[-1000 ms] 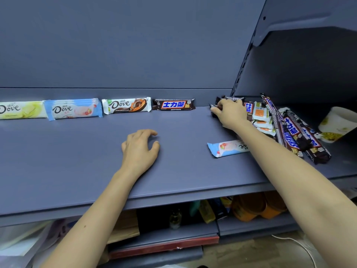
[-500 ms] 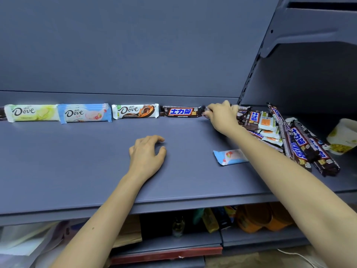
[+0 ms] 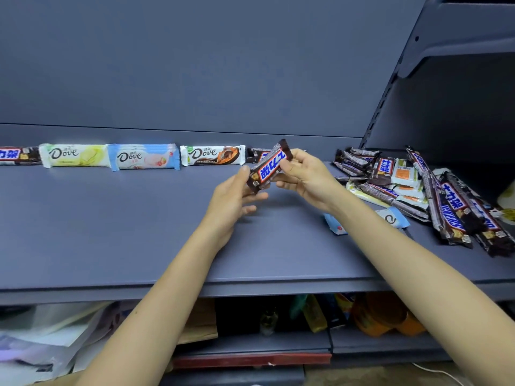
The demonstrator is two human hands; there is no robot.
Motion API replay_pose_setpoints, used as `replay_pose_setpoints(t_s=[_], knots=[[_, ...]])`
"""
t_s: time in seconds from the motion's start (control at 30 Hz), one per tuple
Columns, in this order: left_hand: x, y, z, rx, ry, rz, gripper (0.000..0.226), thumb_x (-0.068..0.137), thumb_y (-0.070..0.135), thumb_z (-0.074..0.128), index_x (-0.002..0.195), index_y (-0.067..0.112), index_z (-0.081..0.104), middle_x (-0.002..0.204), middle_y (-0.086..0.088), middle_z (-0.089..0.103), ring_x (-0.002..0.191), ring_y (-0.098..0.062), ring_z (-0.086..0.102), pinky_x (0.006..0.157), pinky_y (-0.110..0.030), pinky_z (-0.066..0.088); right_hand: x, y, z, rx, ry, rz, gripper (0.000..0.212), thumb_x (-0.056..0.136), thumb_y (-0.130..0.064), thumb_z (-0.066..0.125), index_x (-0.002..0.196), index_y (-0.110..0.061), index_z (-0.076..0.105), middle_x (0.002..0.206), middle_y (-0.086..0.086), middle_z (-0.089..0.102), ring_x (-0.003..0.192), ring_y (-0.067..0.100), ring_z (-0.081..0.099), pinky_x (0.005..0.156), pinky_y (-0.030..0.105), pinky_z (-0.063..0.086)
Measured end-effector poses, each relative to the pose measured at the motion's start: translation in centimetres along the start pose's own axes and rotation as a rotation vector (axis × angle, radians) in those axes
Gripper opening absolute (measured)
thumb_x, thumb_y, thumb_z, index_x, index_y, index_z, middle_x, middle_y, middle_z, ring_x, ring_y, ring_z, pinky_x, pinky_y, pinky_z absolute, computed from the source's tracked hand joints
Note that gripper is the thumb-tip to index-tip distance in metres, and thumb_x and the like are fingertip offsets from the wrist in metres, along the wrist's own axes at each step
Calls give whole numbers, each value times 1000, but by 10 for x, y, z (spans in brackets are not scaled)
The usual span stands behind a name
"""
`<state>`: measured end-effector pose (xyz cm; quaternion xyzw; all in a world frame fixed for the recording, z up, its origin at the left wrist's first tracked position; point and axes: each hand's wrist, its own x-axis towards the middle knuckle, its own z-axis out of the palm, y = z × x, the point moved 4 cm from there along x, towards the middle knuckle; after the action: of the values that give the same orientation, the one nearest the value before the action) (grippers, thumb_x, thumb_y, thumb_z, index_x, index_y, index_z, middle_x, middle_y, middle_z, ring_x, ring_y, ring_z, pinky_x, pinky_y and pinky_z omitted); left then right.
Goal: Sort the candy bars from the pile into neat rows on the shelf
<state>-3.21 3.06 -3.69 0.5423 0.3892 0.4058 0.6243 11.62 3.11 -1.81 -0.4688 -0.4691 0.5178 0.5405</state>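
Above the middle of the blue-grey shelf, a small brown Snickers bar is held tilted between both hands. My right hand pinches its upper right end, and my left hand holds its lower left end. Along the back wall runs a row: a Snickers bar, a yellow Dove bar, a blue Dove bar, a brown Dove bar and another Snickers bar, partly hidden behind the held one. The pile of mixed bars lies at the right.
A blue Dove bar lies alone in front of the pile, partly under my right forearm. A pale cup stands at the far right edge. A shelf upright rises behind the pile. Lower shelves hold papers, bottles and orange packets.
My right hand lifted a Snickers bar from the pile's left end toward the middle. My left hand rose off the shelf and took hold of the bar's other end.
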Motion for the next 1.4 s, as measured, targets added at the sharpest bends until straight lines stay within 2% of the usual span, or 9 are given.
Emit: replay_pose_setpoints(t_s=[0.13,0.27,0.43,0.6,0.73,0.9,1.03,1.23,1.4], knots=[[-1,0,-6,29,82,62,12,93,26,50,88,26,61,66,12,68,55,0,58,56,-16,40,-3,2,7,-30,20,7,8,92,-11,52,86,-17,53,71,-6,70,66,10,68,61,17,52],[-3,-6,-9,54,109,62,10,93,24,51,87,25,59,71,10,68,58,1,58,56,-15,40,-7,5,10,3,10,6,8,92,-12,52,88,-17,56,74,-6,69,67,9,67,64,17,51],[-6,-9,-9,8,146,112,11,91,19,54,82,24,58,58,18,66,57,5,60,52,-7,41,-13,12,18,98,-1,39,9,94,-15,50,92,-19,58,85,-3,65,65,7,62,63,17,50],[-11,-8,-12,193,149,238,8,85,14,63,79,19,64,78,1,69,70,-2,62,67,-13,46,-15,11,19,16,55,31,7,92,-15,54,90,-21,57,83,-1,62,59,5,58,63,18,47],[-13,-10,-11,318,88,216,6,85,17,63,83,22,66,80,11,67,71,2,60,70,-9,44,-16,8,16,-110,93,-23,12,92,-13,53,89,-25,56,81,-7,60,71,1,59,71,19,45],[-12,-10,-13,259,147,208,5,86,23,62,89,27,63,82,9,66,82,-12,63,81,-25,49,-17,11,25,-160,-12,6,17,87,-5,58,102,-15,56,85,-2,63,74,7,62,76,24,53],[-13,-8,-12,216,169,229,13,87,21,61,85,34,60,79,6,66,66,-5,61,63,-18,45,-17,5,28,-279,3,-47,13,86,-5,60,83,-18,59,65,-9,66,54,-2,60,53,11,47],[-15,-16,-9,-108,187,111,6,88,9,59,88,15,60,80,-6,68,65,-8,68,62,-15,54,-17,-1,19,-445,-1,-141,9,90,-13,56,93,-15,64,81,-8,63,68,-4,58,71,12,47],[-12,-20,-2,-155,190,84,6,89,7,57,87,12,57,79,-7,65,59,-5,67,61,-14,54,-19,14,14,-589,-93,-77,13,87,-15,61,100,-17,64,89,2,63,73,4,54,70,17,44]])
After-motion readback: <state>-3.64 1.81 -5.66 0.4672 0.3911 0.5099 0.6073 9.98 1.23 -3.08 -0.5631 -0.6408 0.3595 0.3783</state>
